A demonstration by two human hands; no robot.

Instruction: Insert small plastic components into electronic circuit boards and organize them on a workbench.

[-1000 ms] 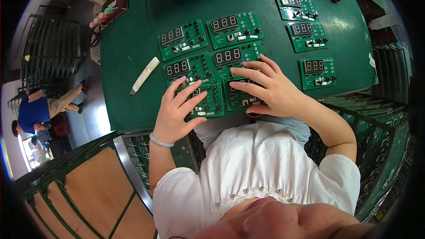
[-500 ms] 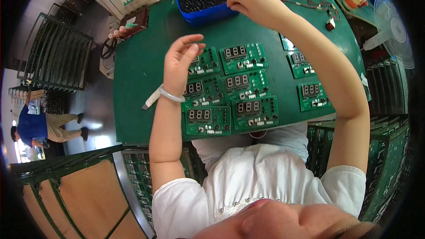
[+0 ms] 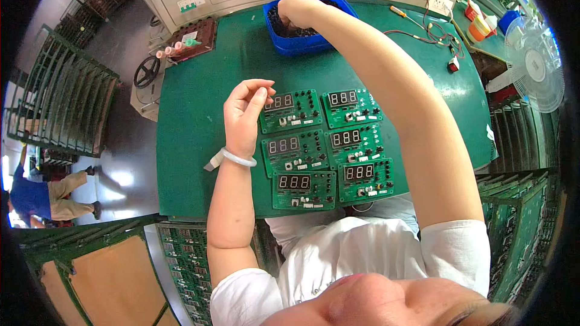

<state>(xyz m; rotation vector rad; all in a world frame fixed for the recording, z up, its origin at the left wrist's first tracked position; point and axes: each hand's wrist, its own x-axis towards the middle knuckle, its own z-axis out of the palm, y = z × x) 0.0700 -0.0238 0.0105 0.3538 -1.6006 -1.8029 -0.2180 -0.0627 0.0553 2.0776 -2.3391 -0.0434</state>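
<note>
My right hand (image 3: 295,13) reaches down into a blue plastic bin (image 3: 302,45) of small black parts at the back of the table. Its fingertips are hidden among the parts. My left hand (image 3: 243,111) hovers by the upper left circuit board (image 3: 290,122), fingers loosely bent and apart from the thumb, with nothing visible in them. Green boards with three-digit displays lie in two columns: an upper right board (image 3: 350,118), two middle boards (image 3: 295,152) (image 3: 357,152) and two boards along the near edge (image 3: 305,199) (image 3: 367,188).
Behind the bin stands a grey control panel (image 3: 263,1) with coloured buttons. An orange-handled screwdriver (image 3: 406,15) and red-black cables (image 3: 438,39) lie at the back right. A white fan (image 3: 534,63) is at far right. Rack trolleys (image 3: 66,96) and another person (image 3: 36,196) are at left.
My right hand has moved left from the bin's right rim and down into the black parts. My left hand stays near the boards. The view has shifted, showing more of the panel.
</note>
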